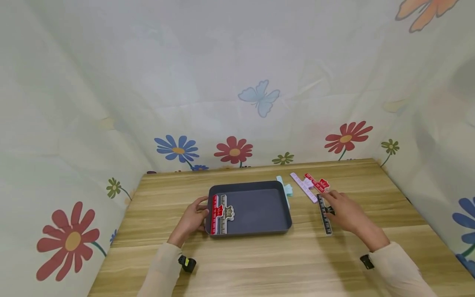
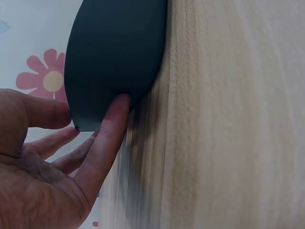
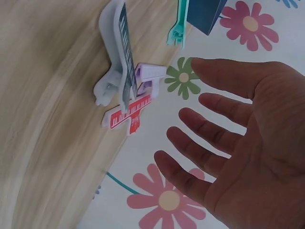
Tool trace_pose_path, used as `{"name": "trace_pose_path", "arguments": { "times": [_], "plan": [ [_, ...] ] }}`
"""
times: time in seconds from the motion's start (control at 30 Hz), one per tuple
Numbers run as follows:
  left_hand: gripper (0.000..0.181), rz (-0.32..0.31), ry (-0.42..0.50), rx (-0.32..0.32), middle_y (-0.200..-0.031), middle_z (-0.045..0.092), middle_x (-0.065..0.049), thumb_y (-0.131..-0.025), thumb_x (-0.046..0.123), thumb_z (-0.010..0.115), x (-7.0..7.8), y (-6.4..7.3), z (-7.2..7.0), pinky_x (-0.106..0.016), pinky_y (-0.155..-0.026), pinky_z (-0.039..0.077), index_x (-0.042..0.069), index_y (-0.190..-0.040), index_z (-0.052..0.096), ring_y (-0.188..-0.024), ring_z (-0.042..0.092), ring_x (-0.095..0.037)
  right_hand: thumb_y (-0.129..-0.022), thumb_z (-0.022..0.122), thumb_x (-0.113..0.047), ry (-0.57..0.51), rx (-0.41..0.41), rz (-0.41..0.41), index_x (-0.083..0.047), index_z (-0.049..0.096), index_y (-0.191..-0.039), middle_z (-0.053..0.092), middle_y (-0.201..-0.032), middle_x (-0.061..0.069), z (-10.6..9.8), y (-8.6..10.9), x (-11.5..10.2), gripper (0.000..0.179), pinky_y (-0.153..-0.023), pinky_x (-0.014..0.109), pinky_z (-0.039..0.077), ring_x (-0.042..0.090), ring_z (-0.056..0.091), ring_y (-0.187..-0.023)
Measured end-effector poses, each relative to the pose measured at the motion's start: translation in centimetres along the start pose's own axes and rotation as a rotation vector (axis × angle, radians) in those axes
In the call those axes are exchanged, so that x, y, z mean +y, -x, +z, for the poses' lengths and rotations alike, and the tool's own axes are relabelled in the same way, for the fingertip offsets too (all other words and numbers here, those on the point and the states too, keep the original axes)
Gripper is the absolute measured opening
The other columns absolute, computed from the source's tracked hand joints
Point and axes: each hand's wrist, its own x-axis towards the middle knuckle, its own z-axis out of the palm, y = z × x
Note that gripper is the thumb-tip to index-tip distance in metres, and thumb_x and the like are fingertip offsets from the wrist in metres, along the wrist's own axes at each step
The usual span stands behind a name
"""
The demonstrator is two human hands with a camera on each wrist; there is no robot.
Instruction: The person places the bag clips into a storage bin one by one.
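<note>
My left hand (image 1: 194, 216) touches the left end of a dark grey rectangular tray (image 1: 259, 234); in the left wrist view the fairly straight fingers (image 2: 102, 148) meet its outer wall. Inside the tray, at its left, a red piano-key clip (image 1: 214, 214) lies beside a black-and-white one with a silver tab (image 1: 229, 213). Over to the right, my right hand (image 1: 346, 212) hovers by a black piano-key clip (image 1: 325, 218), overlapping its tab. The right wrist view shows its fingers (image 3: 200, 148) spread loosely, holding nothing.
Behind the right hand lie a lilac clip (image 1: 304, 187) and another red clip (image 1: 316, 182), close together. A mint clip (image 1: 288, 189) lies against the tray's right side. The wooden table (image 1: 252, 264) ends at a flower-printed curtain (image 1: 208, 103).
</note>
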Motion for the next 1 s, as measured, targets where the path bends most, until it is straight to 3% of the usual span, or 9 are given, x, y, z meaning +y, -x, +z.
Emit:
{"name": "trace_pose_path", "arguments": {
  "times": [0.43,0.67,1.0],
  "plan": [
    [0.053,0.007,0.003,0.001,-0.139,0.05,-0.029,-0.101,0.007,0.049,-0.2,0.1,-0.1,-0.041,-0.055,0.06,0.016,-0.151,0.036,-0.082,0.069,-0.023,-0.078,0.079,-0.009,-0.001,-0.045,0.059,0.0,0.055,-0.135,0.059,-0.125,0.025,0.9,0.0,1.2,0.062,-0.088,0.059,0.052,0.046,0.055,-0.114],
    [0.053,0.008,-0.001,0.005,-0.139,0.05,-0.029,-0.1,0.007,0.05,-0.1,0.0,-0.1,-0.04,-0.056,0.06,0.016,-0.151,0.037,-0.081,0.069,-0.024,-0.08,0.077,-0.008,-0.01,-0.074,0.081,0.002,0.055,-0.135,0.055,-0.131,0.029,1.7,0.0,1.5,0.06,-0.089,0.062,0.05,0.049,0.054,-0.116],
    [0.053,0.014,-0.006,0.004,-0.14,0.05,-0.028,-0.1,0.007,0.05,-0.1,-0.1,0.0,-0.04,-0.057,0.06,0.017,-0.151,0.037,-0.094,0.067,-0.028,-0.084,0.071,-0.009,-0.02,-0.12,0.074,0.004,0.056,-0.132,0.051,-0.135,0.032,3.2,-0.1,2.4,0.051,-0.088,0.061,0.051,0.047,0.055,-0.113]
  ]
}}
